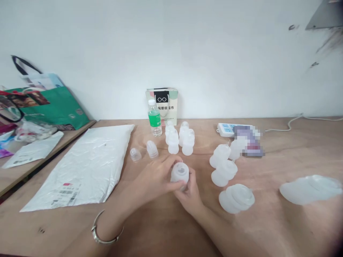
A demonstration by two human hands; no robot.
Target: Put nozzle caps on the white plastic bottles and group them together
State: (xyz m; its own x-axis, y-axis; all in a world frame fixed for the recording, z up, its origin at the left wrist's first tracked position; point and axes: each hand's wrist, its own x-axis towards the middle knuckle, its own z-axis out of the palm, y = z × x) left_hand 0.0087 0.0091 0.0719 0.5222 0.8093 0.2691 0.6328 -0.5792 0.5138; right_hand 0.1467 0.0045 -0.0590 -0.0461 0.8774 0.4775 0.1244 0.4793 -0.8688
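Observation:
Both hands are around a translucent white plastic bottle (180,172), held upright with its round open mouth facing up at me. My left hand (158,176) grips it from the left, thumb across the front and fingers curled over the far side. From the right and below, my right hand (190,194) wraps the bottle's lower part. Two clear domed caps (152,149) (135,154) stand beyond my left hand. Past the held bottle are several similar bottles with domed tops (188,142). To the right, several bottles without domed tops (224,172) stand on the wooden table.
A water bottle with green label (154,119) and a paper bag (170,107) stand at the wall. A white mailing bag (88,167) lies left. Back right are a power strip (226,130) and a blurred-out purple item (252,146). A green bag (53,107) sits far left.

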